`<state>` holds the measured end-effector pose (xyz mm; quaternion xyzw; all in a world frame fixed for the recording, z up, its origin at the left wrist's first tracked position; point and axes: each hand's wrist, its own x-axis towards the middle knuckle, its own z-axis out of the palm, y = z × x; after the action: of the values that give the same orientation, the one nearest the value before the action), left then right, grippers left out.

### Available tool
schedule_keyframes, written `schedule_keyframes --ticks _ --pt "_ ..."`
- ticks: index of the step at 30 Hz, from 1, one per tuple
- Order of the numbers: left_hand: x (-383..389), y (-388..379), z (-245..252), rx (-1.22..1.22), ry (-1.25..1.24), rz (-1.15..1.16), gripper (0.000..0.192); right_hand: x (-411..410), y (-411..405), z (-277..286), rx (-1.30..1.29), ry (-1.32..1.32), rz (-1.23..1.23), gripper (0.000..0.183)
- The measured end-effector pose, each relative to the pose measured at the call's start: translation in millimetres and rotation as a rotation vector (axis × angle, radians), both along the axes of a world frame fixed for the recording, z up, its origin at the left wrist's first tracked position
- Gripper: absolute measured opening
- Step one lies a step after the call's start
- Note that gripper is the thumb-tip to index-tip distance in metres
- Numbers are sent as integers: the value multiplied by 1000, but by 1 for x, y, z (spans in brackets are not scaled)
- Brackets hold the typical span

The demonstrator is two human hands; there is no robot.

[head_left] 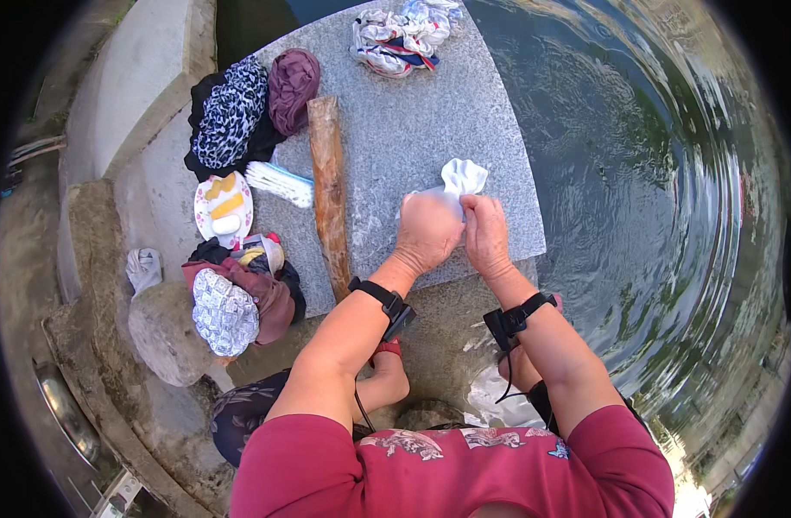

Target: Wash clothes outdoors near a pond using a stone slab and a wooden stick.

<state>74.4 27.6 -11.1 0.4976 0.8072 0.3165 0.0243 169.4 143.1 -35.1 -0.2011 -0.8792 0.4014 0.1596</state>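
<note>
On a grey stone slab [395, 129] by the water, both my hands hold a small white cloth [464, 176]. My left hand [429, 226] is closed over its near left part, with a pale edge showing behind the knuckles. Close beside it, my right hand [485, 233] pinches the cloth between thumb and fingers. The crumpled top of the cloth sticks up beyond both hands. A thick wooden stick [329, 188] lies to the left of my hands, and a white-bristled brush [280, 184] lies just past it.
An oval plate [203, 210] holds a white bar and yellow pieces. Bundled clothes lie at the left: patterned [230, 120], purple [294, 90] and a mixed pile [266, 298]. White, red and blue cloth [402, 42] sits at the far edge. Water [603, 181] borders the slab's right side.
</note>
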Motion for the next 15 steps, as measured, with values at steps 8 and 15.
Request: schedule_keyframes --ticks 8,15 --pt "-17 21 -24 -149 153 -23 21 -23 10 -9 301 -147 19 24" --pt "-34 39 -13 -385 -159 119 25 -44 26 15 418 -253 -118 29"
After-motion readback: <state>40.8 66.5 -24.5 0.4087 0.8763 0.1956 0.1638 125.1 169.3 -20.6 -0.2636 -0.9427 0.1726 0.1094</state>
